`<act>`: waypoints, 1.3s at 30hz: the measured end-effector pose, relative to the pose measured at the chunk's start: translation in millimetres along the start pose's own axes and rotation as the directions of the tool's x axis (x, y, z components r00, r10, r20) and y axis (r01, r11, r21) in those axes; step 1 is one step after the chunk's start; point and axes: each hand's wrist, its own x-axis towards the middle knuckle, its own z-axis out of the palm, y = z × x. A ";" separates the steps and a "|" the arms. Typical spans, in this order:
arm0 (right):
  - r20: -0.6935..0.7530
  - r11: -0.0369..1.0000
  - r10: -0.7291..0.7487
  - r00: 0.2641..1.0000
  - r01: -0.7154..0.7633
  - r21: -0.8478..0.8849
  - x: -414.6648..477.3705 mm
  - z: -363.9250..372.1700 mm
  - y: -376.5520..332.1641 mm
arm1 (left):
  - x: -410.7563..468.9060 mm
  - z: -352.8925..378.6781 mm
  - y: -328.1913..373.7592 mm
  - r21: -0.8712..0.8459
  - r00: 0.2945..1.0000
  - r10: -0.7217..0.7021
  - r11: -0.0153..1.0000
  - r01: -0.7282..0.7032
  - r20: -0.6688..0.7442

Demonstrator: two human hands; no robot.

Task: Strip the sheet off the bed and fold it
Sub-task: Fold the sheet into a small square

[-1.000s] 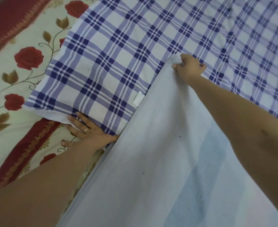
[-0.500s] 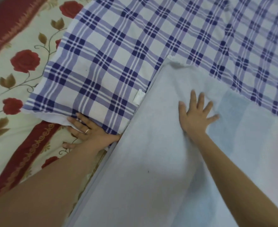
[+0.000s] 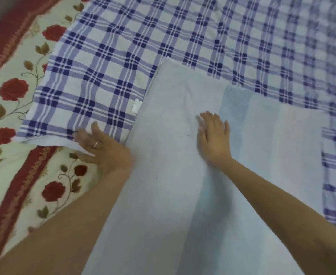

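The blue-and-white plaid sheet point(image 3: 107, 80) lies spread over the bed. One part of it is folded over toward me, showing its pale underside point(image 3: 163, 175). The folded corner point(image 3: 168, 61) rests on the plaid. My right hand point(image 3: 212, 139) lies flat on the pale fold with its fingers straight. At the sheet's near left edge my left hand point(image 3: 103, 149), blurred and wearing a ring, has fingers on top of the plaid and the thumb under the white hem, pinching it. A small white label point(image 3: 136, 105) shows beside the fold.
Under the sheet lies a cream bed cover with red roses point(image 3: 12, 90) and dark red bands point(image 3: 20, 187), filling the left side. The plaid sheet runs off the top and right of the view.
My right hand let go of the folded corner and slid back toward me across the pale fold. My left hand shifted from beside the sheet's edge onto it, taking the hem.
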 end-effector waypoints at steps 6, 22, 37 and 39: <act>-0.055 0.935 0.343 0.938 -0.346 -0.077 -17.2 -49.5 120.4 | -62.4 59.1 75.3 -0.004 0.672 0.738 0.674 -0.739 0.063; -0.336 0.857 0.498 0.799 -0.397 0.328 89.1 -72.4 201.6 | -64.1 112.0 99.2 0.192 0.711 0.698 0.689 -0.699 0.086; -0.247 0.978 0.209 0.946 -0.208 0.028 54.3 -52.2 178.1 | -64.8 109.1 102.2 0.221 0.716 0.686 0.684 -0.695 0.126; -0.163 0.954 0.260 0.952 -0.279 -0.108 15.7 -51.9 181.6 | -65.4 107.3 103.6 0.222 0.713 0.690 0.681 -0.697 0.122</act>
